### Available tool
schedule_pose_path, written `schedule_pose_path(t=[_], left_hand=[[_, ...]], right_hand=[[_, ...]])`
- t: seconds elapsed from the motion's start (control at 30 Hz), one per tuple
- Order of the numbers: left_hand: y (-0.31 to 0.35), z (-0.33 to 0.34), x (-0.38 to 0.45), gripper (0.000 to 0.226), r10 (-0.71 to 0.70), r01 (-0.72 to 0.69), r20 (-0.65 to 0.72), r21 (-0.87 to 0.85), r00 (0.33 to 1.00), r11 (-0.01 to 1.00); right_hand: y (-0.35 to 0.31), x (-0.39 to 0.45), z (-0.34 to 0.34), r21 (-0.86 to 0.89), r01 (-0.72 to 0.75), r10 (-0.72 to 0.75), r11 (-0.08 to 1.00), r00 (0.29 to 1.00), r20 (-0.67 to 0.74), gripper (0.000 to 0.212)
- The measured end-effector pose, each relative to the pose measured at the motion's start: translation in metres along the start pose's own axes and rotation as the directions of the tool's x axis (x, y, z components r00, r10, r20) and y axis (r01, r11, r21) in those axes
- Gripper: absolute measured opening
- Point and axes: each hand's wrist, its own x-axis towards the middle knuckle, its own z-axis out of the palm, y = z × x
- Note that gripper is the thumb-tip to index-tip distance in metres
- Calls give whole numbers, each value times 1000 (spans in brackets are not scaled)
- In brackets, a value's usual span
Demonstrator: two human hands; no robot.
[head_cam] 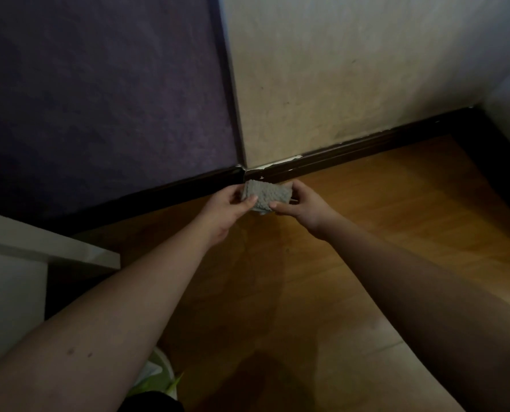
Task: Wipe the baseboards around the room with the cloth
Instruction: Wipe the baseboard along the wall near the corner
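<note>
Gripping nubby grey cloth, folded, both hands.

Bare wooden floor below baseboards

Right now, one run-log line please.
hands: left and right both pinch cloth | cloth: off baseboard | wiping: not underway

Head view, dim overall, warm cast. Brightest zone: pale wall, upper right of frame, with light falling from above right. Purple panel at upper left nearly black toward the left edge. Wooden floor moderately lit at centre right; soft-edged shadows lie across it at lower centre. Dark baseboard shows little detail. Forearms at the bottom edge slightly soft. Wide-angle bending of straight lines at edges. No glare.
</note>
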Motion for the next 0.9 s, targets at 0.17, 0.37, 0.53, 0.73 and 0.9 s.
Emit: schedule_pose_path(t=[0.17, 0.37, 0.53, 0.73, 0.9], left_hand=[[4, -13, 0, 43, 18, -20, 54, 45, 998, 999], [-3, -23, 3, 49, 111, -116, 38, 175, 993, 978], [-11, -19, 7, 51, 182, -163, -34, 313, 983, 936], [-45, -12, 0, 77, 159, -44, -46, 854, 986, 518], [-81, -13, -9, 113, -55, -141, 156, 967, 986, 212]], right_hand=[[2, 0, 7, 97, -89, 79, 991, 992, 100, 58], [9, 7, 21, 150, -76, 56, 986, 990, 130, 46], [28, 16, 20, 9, -75, 75, 997, 997, 12, 53], [48, 32, 19, -454, -12, -121, 891, 957, -265, 55], [56, 41, 32, -610, 44, -257, 791, 929, -267, 53]])
